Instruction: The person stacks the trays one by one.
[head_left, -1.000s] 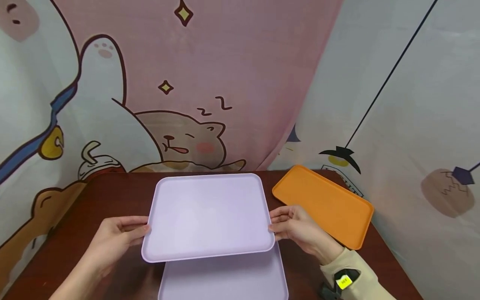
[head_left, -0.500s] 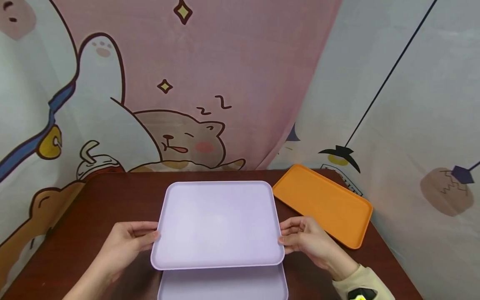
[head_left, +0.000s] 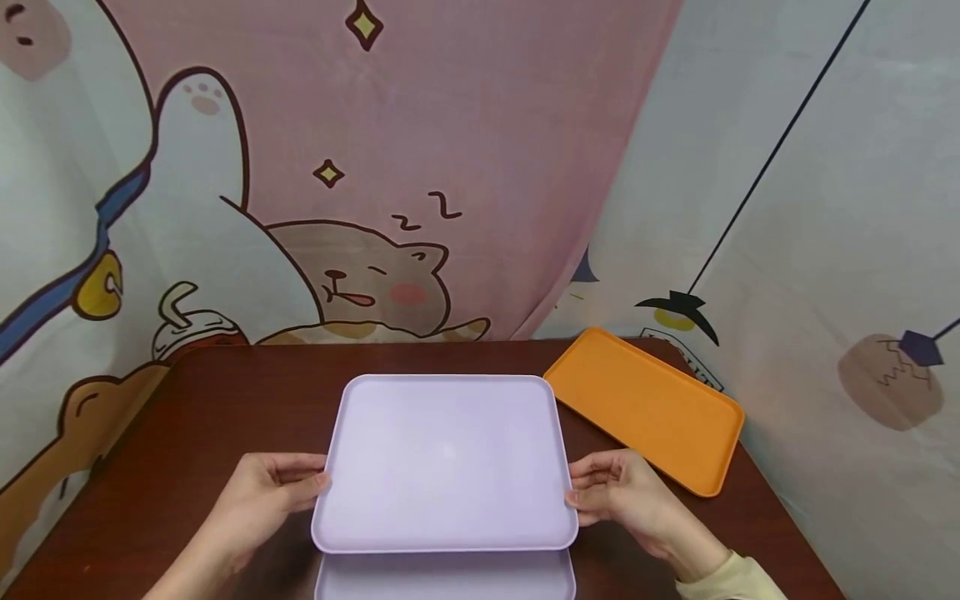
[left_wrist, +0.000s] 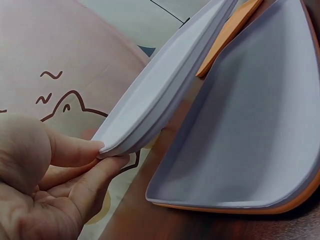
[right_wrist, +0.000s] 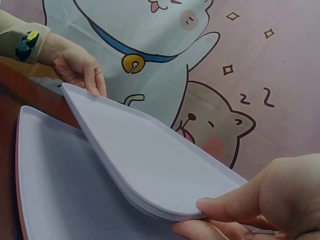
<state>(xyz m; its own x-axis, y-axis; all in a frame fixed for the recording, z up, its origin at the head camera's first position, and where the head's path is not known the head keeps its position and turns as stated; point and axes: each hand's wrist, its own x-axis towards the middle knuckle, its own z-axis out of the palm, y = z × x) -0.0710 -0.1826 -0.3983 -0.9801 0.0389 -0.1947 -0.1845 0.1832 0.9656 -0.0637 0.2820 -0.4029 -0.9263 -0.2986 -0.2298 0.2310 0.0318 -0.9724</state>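
Observation:
A lilac rectangular tray (head_left: 446, 462) is held up between both hands, above a second lilac tray (head_left: 446, 577) on the table. My left hand (head_left: 262, 508) pinches its left edge, thumb on top and fingers beneath. At the opposite edge my right hand (head_left: 637, 508) does the same. The held tray's side shows a doubled line in the wrist views; I cannot tell whether it is one tray or two nested. Under the lower lilac tray, an orange rim (left_wrist: 250, 210) shows in the left wrist view. The held tray hides much of the lower one in the head view.
An orange rectangular tray (head_left: 648, 412) lies at an angle on the right of the dark brown table (head_left: 247, 392). Behind the table hangs a cloth (head_left: 480, 167) printed with cartoon animals, and it continues along both sides.
Both hands have brought the held tray nearer the person and slightly to the right. It is straighter now and covers more of the lower tray. The orange tray has stayed put.

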